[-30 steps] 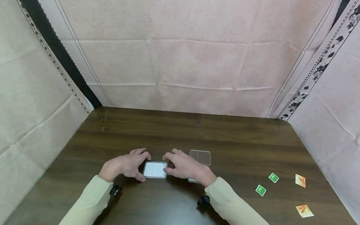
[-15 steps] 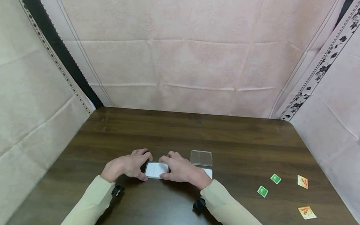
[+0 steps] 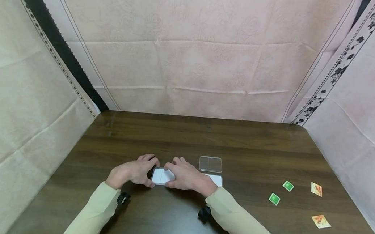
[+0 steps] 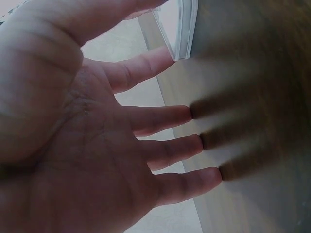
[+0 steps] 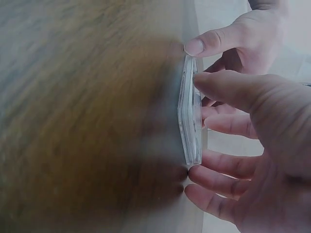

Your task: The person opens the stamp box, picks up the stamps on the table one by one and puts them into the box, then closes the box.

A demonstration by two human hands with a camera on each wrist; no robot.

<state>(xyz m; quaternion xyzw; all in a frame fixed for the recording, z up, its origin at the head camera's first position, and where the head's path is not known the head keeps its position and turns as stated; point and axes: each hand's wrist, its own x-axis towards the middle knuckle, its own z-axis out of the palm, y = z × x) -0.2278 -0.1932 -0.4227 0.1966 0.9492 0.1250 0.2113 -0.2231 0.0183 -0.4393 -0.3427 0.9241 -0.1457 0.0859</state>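
Observation:
A flat clear plastic case (image 3: 159,176) with a white inside lies on the table between both hands. My left hand (image 3: 131,172) holds its left end, with thumb and index finger at two corners; the other fingers extend to the tabletop in the left wrist view. From the other side, my right hand (image 3: 186,175) grips the case, its thumb (image 5: 218,87) on the upper face near the edge and its fingers along the far side. The case (image 5: 188,114) appears edge-on in the right wrist view, two thin layers together. Part of it is hidden under the right hand.
Beside the right hand stands a second case, its transparent lid (image 3: 210,164) folded back and its white base (image 3: 216,179) partly covered. Two green square packets (image 3: 274,199) and two orange-and-cream packets (image 3: 320,221) lie at the right. Pale cloth (image 3: 191,59) hangs around the table (image 3: 160,137).
My right hand has shifted left over the case, uncovering more of the second case's white base. The left hand keeps its place at the left end. The view has shifted slightly.

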